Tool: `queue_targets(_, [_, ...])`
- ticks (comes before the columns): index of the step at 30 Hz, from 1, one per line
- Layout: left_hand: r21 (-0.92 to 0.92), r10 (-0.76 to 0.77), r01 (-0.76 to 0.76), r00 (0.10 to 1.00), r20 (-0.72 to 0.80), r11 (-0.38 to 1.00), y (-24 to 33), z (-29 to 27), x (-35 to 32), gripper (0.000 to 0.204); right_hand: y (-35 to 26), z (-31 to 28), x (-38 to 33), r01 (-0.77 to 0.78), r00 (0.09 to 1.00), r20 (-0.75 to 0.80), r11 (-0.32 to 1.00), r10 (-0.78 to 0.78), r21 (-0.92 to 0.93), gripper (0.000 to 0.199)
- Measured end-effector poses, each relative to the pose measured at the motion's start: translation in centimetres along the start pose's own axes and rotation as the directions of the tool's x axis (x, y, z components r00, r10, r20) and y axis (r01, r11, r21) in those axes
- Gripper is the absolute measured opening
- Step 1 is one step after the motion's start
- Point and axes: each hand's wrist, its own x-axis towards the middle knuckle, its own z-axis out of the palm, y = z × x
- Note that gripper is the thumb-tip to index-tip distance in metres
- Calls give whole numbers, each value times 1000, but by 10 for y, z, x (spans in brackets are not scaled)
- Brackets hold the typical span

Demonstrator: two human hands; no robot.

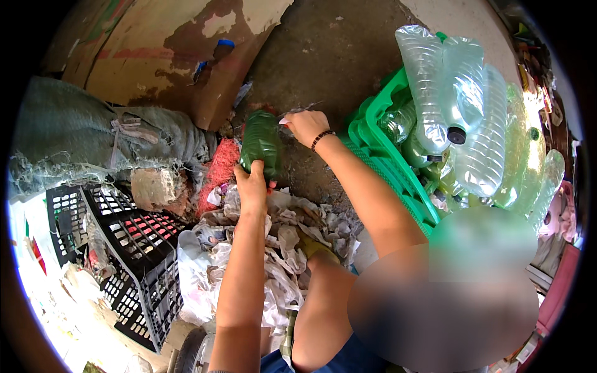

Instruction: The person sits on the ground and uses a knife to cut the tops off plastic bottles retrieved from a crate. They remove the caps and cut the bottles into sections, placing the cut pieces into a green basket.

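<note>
My left hand [252, 189] grips a green plastic bottle [260, 143] near its lower end, thumb and fingers wrapped around it. The bottle is held in front of me, above the dark ground. To its right, my right hand [309, 127] is closed in a pinch, with a small pale strip [284, 121] sticking out from the fingertips. That strip looks like a torn piece of label or film, but its exact kind is too small to tell. A dark beaded bracelet [322, 139] circles my right wrist. The two hands are apart.
At right, a green plastic crate [404, 180] is heaped with clear and green bottles [482, 133]. Crumpled plastic film [283, 248] covers the ground by my leg. Leftward are a black crate [134, 248], a stuffed sack [93, 133], red netting [221, 174] and cardboard [143, 56].
</note>
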Motion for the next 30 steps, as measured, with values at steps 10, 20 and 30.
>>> queue_targets(10, [129, 266, -274, 961, 71, 953, -12, 34, -13, 46, -13, -19, -68, -494, 861, -32, 849, 508, 187, 20])
queue_targets(20, [805, 448, -439, 859, 246, 400, -45, 25, -25, 65, 25, 47, 46, -432, 859, 46, 674, 510, 599, 61])
queue_targets(30, [768, 610, -551, 743, 274, 327, -42, 15, -13, 58, 37, 31, 48, -343, 847, -151, 741, 510, 577, 32])
